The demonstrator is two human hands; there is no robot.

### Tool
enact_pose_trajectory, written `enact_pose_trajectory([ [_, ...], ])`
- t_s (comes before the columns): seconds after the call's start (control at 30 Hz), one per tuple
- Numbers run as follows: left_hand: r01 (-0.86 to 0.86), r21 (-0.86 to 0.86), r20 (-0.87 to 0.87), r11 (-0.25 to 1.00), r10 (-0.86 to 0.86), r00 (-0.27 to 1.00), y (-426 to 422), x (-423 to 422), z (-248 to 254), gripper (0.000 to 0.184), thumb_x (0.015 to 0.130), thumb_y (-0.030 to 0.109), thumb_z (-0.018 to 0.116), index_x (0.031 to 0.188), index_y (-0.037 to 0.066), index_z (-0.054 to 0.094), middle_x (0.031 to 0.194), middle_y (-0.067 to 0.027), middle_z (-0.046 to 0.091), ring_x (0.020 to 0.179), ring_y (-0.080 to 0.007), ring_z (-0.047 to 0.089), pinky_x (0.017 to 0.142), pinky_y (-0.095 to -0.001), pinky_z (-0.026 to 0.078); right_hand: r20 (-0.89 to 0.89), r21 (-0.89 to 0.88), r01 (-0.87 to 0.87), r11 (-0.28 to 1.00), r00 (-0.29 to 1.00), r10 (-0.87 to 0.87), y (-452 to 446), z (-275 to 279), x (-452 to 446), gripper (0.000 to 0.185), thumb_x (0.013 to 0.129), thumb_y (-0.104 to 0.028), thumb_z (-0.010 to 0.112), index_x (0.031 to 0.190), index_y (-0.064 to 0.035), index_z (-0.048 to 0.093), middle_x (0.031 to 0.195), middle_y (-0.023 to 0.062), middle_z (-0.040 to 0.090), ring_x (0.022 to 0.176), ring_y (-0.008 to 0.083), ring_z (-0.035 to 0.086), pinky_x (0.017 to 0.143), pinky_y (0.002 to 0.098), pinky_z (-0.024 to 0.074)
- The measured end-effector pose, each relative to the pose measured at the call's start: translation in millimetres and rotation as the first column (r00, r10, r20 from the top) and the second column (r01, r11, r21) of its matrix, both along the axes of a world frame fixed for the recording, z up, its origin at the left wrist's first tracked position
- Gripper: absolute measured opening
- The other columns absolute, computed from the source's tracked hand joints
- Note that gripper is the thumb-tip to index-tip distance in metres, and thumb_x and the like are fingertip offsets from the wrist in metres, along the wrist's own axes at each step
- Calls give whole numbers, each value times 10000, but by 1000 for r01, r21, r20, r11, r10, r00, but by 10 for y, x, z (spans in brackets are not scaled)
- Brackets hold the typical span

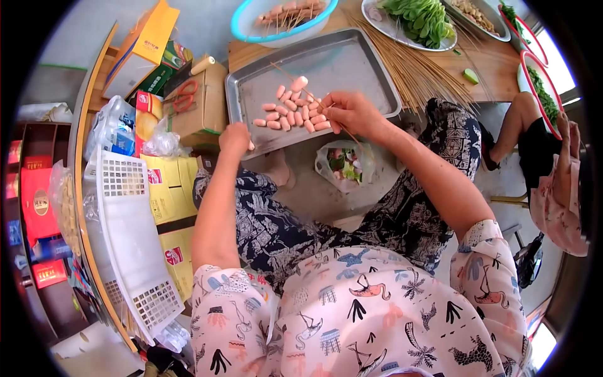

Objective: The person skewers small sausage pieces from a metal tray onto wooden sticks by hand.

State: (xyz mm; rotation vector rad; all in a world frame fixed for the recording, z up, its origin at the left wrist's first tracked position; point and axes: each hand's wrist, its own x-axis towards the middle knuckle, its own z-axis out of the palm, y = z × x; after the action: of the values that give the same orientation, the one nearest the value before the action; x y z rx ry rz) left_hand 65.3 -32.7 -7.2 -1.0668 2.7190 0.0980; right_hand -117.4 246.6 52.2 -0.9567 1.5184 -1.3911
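My right hand is closed around thin bamboo skewers above the metal tray. A pink mini sausage sits along one skewer, over the pile. Several more mini sausages lie loose in the tray's near half. At the tray's near left corner, my left hand is closed, its fingers curled. A small pale bit shows at its fingertips, but I cannot make out what it is.
A blue-rimmed basin holds skewered food. Loose skewers and a plate of leafy greens lie right. A bag of scraps is below. Scissors rest on a carton. Another person sits at right.
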Motion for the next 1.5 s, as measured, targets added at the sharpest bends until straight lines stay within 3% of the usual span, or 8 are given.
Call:
enact_pose_trajectory([
  [0.07,-15,-89,186,996,32,982,147,-52,-14,226,772,227,613,901,57,688,960,-165,664,945,-303,637,793,-395,515,2,13,-7,1000,1000,7,8,19,-18,128,900,-130,501,967,-51,576,588,7,542,486,45,443,436,205,327],
  [0.23,61,-130,145,990,-42,989,202,-69,-292,251,752,241,646,944,79,667,965,-159,660,928,-310,633,789,-407,510,0,-36,23,999,1000,-23,-35,-206,-51,95,888,-77,514,930,-17,575,662,7,548,538,67,515,478,215,392],
  [0.5,74,71,-303,995,-49,952,-72,-128,-353,270,802,180,619,1028,50,549,884,-151,642,833,-293,631,739,-406,506,63,-41,-7,999,998,10,8,-11,18,78,877,-85,518,846,-23,553,676,26,584,545,89,537,506,240,411],
  [0.57,-53,815,-328,578,535,778,-132,-252,-218,205,842,191,622,982,68,539,837,-81,650,785,-204,631,694,-326,516,89,-31,-50,998,995,52,-13,-46,15,71,880,-73,510,873,-16,551,692,27,585,513,82,514,456,238,376],
  [0.6,-67,814,-321,577,544,775,-114,-262,-86,205,842,191,622,982,68,539,837,-81,650,785,-204,631,694,-326,516,76,4,-60,998,995,59,-11,-53,11,77,884,-76,509,885,-14,554,691,25,581,501,77,504,446,235,365],
  [0.67,229,946,-324,230,696,641,-65,-298,235,213,875,129,581,1069,68,514,897,-46,626,796,-139,610,705,-273,510,60,35,-73,997,996,71,-12,-46,28,84,888,-80,508,896,-12,558,690,23,577,490,71,494,437,232,353],
  [0.8,392,914,-325,99,759,565,-65,-212,507,268,883,125,571,1142,84,518,1024,-65,599,841,-147,587,757,-284,494,79,-28,-69,997,994,71,12,88,102,121,903,-106,499,917,-12,575,654,4,548,463,57,454,427,223,324],
  [1.5,542,834,-378,98,818,434,122,-358,455,301,887,112,584,1166,16,530,976,-52,589,882,-155,573,803,-281,475,174,23,-65,998,983,60,-57,110,196,166,917,-141,492,950,-20,601,575,-36,462,442,34,392,413,213,292],
])
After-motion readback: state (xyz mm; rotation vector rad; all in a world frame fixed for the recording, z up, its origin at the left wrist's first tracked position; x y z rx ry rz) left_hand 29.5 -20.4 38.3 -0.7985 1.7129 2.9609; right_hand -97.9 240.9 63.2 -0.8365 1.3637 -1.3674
